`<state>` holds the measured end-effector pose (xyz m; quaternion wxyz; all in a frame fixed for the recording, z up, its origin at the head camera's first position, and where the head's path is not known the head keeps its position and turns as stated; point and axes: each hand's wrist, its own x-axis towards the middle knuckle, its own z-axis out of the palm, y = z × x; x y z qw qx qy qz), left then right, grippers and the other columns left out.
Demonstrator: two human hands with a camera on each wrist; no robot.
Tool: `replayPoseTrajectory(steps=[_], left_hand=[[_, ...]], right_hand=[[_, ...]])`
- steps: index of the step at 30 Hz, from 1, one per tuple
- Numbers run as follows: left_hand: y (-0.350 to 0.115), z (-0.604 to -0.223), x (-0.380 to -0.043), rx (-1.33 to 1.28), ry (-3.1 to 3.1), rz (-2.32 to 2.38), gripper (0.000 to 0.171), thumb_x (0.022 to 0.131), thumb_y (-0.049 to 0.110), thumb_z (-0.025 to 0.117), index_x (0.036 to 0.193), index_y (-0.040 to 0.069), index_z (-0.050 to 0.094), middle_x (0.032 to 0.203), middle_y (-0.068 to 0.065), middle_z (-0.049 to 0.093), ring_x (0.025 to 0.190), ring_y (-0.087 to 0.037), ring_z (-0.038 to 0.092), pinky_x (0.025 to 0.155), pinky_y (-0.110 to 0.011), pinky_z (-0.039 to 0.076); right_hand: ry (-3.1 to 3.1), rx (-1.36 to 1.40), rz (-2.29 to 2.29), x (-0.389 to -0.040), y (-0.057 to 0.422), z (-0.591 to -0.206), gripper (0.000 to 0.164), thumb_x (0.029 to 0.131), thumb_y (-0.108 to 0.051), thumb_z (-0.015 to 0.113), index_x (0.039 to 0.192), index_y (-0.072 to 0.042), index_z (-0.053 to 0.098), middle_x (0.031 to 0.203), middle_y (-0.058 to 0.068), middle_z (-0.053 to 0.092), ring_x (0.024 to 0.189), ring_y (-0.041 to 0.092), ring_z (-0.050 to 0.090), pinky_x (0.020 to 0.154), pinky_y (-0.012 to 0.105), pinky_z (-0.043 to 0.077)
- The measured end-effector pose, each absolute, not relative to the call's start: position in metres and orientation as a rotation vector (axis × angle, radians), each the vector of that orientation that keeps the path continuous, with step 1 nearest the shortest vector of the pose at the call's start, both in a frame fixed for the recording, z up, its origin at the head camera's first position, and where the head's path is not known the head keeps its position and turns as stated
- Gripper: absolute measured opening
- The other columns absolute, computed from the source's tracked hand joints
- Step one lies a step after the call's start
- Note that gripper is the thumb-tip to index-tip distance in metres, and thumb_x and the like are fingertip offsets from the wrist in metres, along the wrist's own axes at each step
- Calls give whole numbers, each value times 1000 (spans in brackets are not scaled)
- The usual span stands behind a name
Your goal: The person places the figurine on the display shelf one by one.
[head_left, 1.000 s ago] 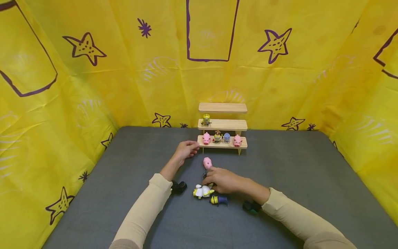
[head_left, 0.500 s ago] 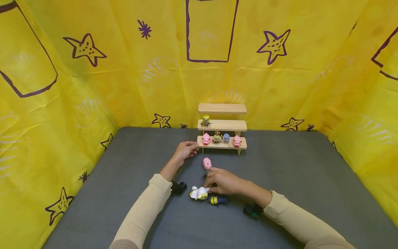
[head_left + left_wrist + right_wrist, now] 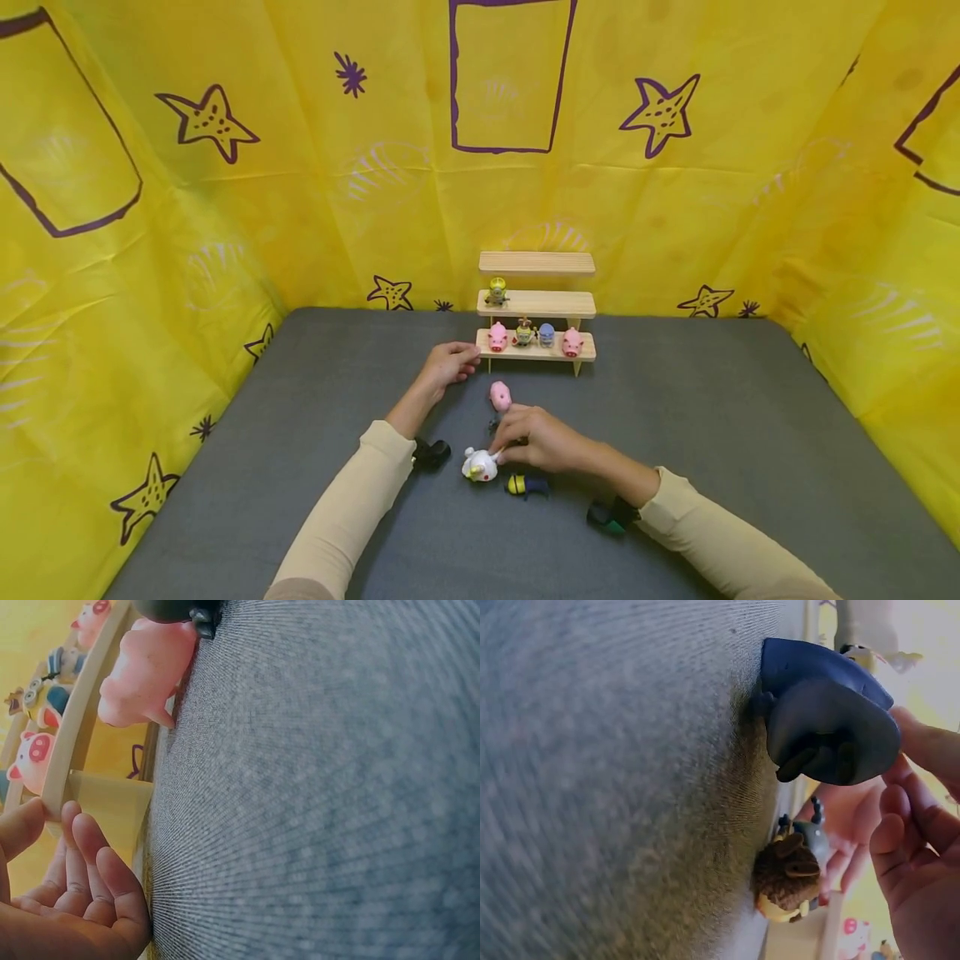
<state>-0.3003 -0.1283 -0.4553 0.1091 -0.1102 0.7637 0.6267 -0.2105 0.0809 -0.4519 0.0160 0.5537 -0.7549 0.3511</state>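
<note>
While the left hand (image 3: 447, 363) pinched the left end of the lowest board of a wooden three-tier display stand (image 3: 537, 303), its thumb and forefinger stood only the board's edge apart, and the remaining fingers curved loosely beside them at the lower left of the left wrist view. The right hand (image 3: 546, 442), just below the centre of the head view, had its fingers bent and its thumb and forefinger drawn together, grasping the right edge of a white figurine (image 3: 480, 464) with yellow parts. That figurine was at the lower centre of the head view; the exact contact could not be made out in the right wrist view.

Just below the right hand in the head view, a blue-and-yellow minion figurine (image 3: 531, 485) lay on the grey worktop (image 3: 675, 467), its dark feet toward the right wrist camera. A pink pig figurine (image 3: 500, 396) lay just above the right hand's fingers. Below the blue minion in the right wrist view was a figurine with a rough brown part (image 3: 786, 874).

On the stand, a goggled minion figurine (image 3: 496, 292) occupied the middle board's left end. The lowest board bore two pink pigs (image 3: 572, 342), one near each end, with a crowned minion (image 3: 523, 334) and a blue-grey figurine (image 3: 547, 335) between.
</note>
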Motion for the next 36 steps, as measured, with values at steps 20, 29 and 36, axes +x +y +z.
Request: replayPoseTrajectory(steps=[20, 29, 36], left_hand=[[-127, -454, -299, -321, 2246, 1840, 32, 95, 24, 64, 119, 2, 65, 93, -6, 71, 70, -8, 60, 62, -21, 49], [-127, -452, -301, -328, 2252, 1831, 32, 95, 24, 63, 119, 3, 65, 95, -6, 70, 69, -7, 59, 62, -21, 49], [-127, -454, -301, -318, 2237, 1854, 31, 96, 23, 63, 118, 1, 65, 92, -4, 70, 67, -7, 59, 62, -21, 49]], right_hand=[[-2516, 1464, 1482, -223, 91, -435, 8, 85, -13, 75, 91, -8, 77, 86, 4, 73, 81, 3, 56, 74, 23, 46], [-2531, 1424, 1529, -238, 106, -404, 10, 86, -8, 73, 94, -5, 76, 91, 8, 73, 83, 4, 60, 73, 25, 50], [-2552, 1307, 1537, -253, 117, -378, 9, 86, -8, 72, 94, -6, 76, 89, 7, 72, 76, 7, 57, 67, 24, 48]])
